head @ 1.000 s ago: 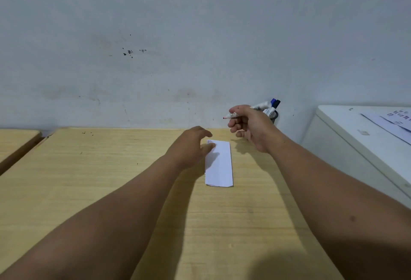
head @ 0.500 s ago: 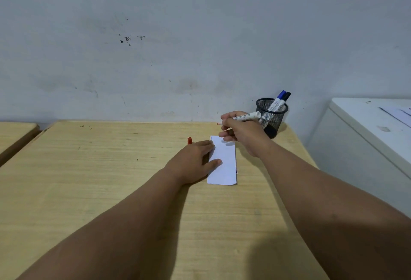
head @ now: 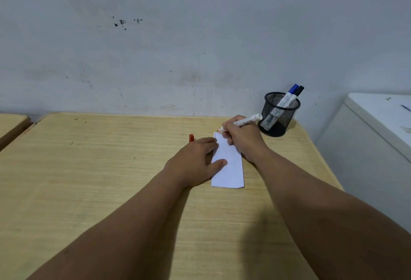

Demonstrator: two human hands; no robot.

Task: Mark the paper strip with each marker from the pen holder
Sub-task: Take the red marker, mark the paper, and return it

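A white paper strip [head: 230, 168] lies on the wooden desk [head: 111, 168]. My left hand [head: 195, 159] lies flat on the strip's left edge, and a red cap [head: 191, 138] pokes out behind its fingers. My right hand [head: 243, 139] grips an uncapped red marker [head: 245, 120] with its tip at the strip's far left corner. A black mesh pen holder [head: 278, 116] stands at the desk's far right with a blue-capped marker [head: 289, 95] and a black-capped marker [head: 299, 90] in it.
A grey wall [head: 200, 46] rises just behind the desk. A white cabinet [head: 378, 128] with papers on top stands to the right. A second wooden desk [head: 11, 124] adjoins on the left.
My right hand has come down from in front of the pen holder, bringing the marker tip to the strip's far corner. My left hand has settled flat on the strip.
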